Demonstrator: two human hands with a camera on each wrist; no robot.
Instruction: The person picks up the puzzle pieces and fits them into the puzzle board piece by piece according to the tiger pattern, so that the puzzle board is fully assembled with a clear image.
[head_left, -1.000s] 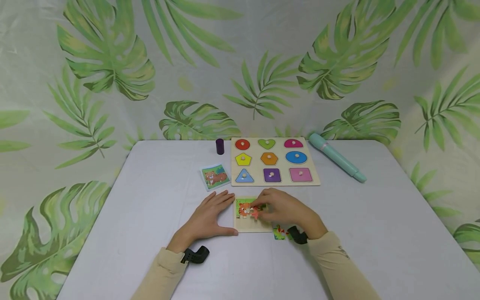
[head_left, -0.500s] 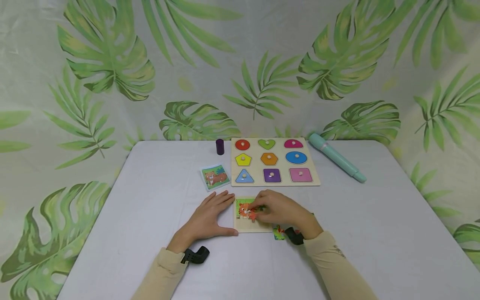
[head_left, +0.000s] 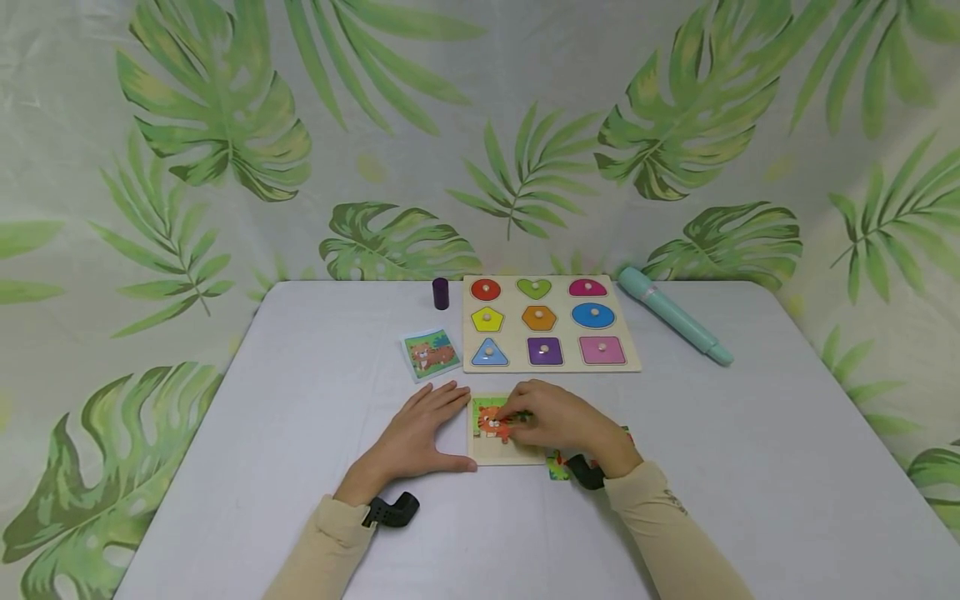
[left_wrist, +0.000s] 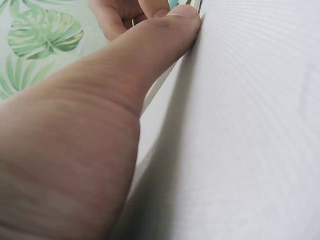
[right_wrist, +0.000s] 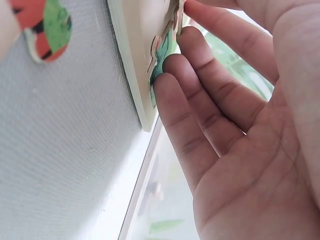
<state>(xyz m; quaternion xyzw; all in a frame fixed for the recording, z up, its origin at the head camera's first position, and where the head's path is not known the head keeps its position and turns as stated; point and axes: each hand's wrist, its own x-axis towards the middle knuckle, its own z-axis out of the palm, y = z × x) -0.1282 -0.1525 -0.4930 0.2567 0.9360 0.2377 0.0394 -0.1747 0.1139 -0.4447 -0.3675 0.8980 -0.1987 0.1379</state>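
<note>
A small wooden puzzle tray (head_left: 495, 453) lies in front of me, its upper part filled with pieces of an orange tiger on green. My left hand (head_left: 420, 429) rests at its left side, fingers spread, with fingertips at the upper left corner and the thumb at the lower left corner. Over the tray's right half, my right hand (head_left: 564, 418) pinches an orange puzzle piece (head_left: 505, 436) between thumb and index finger, beside the tiger's face. In the right wrist view its other fingertips (right_wrist: 167, 87) lie against the tray's far side. That hand hides part of the tray.
Loose puzzle pieces (head_left: 557, 465) lie right of the tray, partly under the right wrist. Behind are a picture card (head_left: 431, 353), a shape board (head_left: 512, 333) with knobbed pieces, a dark purple cylinder (head_left: 441, 294) and a mint-green tube-like object (head_left: 675, 317).
My right hand has shifted slightly left and down, bringing the orange piece close against the tiger's face. The left hand has stayed in place.
</note>
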